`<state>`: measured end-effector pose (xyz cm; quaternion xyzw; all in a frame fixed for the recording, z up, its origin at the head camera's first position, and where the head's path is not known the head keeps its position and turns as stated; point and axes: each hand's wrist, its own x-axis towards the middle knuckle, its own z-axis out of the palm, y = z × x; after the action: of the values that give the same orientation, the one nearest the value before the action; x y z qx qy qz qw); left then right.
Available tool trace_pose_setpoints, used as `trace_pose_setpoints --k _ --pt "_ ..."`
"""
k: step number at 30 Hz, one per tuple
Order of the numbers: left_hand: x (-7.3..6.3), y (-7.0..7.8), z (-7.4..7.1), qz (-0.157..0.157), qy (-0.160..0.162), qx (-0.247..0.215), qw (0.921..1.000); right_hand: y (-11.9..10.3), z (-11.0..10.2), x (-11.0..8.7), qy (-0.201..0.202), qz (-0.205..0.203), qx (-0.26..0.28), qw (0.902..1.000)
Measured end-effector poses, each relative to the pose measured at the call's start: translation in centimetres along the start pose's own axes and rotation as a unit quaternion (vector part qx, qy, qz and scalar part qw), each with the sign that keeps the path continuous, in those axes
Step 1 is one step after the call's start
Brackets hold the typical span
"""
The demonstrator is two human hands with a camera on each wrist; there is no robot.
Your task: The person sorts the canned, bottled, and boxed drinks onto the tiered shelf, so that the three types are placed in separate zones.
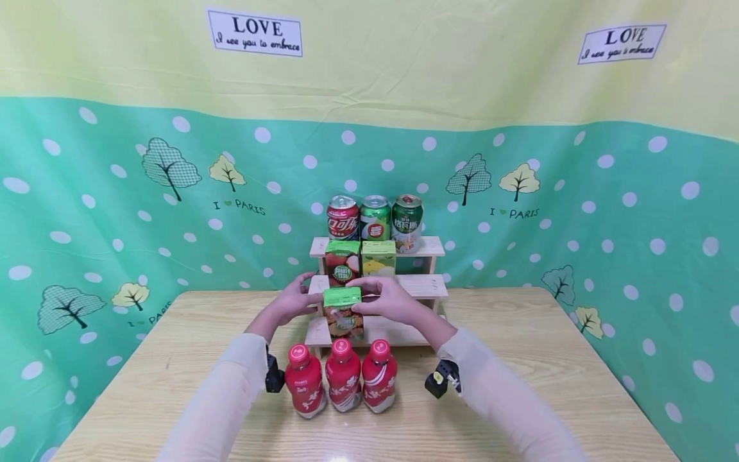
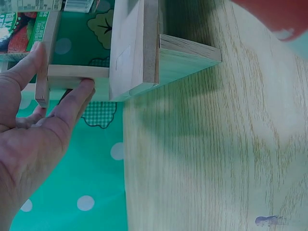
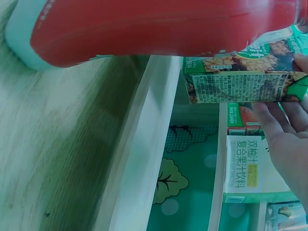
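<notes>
In the head view a brown-and-green juice box (image 1: 339,321) stands upright over the left part of the lowest step of a wooden tiered stand (image 1: 398,330). My right hand (image 1: 392,300) holds this box near its top, fingers on its far side in the right wrist view; whether its base touches the step is unclear. My left hand (image 1: 293,300) is at the stand's left side. In the left wrist view its thumb and fingers (image 2: 77,98) grip around the end of the middle board (image 2: 44,89), above and below it.
On the middle step stand a red-green juice box (image 1: 342,260) and a yellow-green one (image 1: 378,256). Three cans (image 1: 375,221) line the top step. Three red bottles (image 1: 343,375) stand in front on the wooden table (image 1: 491,398). A green dotted curtain (image 1: 231,212) hangs behind.
</notes>
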<state>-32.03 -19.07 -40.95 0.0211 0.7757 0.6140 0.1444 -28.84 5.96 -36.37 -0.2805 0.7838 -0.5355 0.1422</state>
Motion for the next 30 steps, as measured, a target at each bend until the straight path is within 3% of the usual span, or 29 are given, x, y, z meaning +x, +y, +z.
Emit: trace_pose_setpoints --k 19,30 --pt "0.0 0.1 0.1 -0.004 0.007 0.009 0.9999 0.0 -1.5 -1.9 0.053 0.002 -0.002 0.9986" --pt "-0.1 0.2 0.2 -0.012 0.012 0.008 0.9998 -0.5 -3.2 -3.4 0.089 0.012 0.034 0.9954"
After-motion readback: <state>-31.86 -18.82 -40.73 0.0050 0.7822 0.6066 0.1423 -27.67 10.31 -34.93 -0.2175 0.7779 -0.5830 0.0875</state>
